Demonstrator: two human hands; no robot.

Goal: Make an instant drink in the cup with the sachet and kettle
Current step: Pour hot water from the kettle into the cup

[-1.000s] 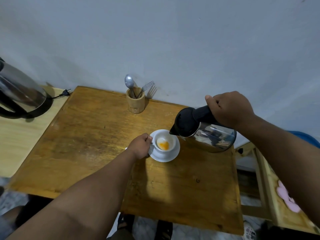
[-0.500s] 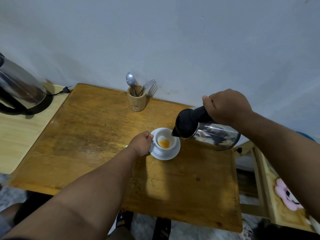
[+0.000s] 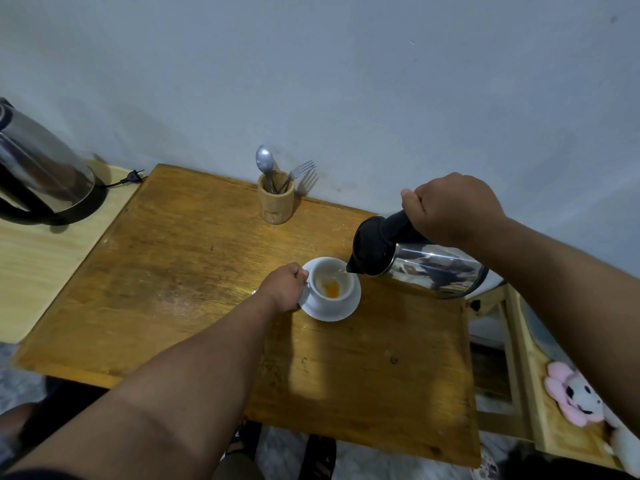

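We log, left to right: left hand curled round the handle of the cup on its saucer; just right, kettle tilted, spout over the cup's rim, its handle gripped by right hand.

The right hand tilts the kettle, spout over the white cup; the left hand grips the cup's handle on the counter.

No text, label, brand or number can be read anywhere in the view. The wooden holder bears a faint mark low on its front, too blurred to make out.
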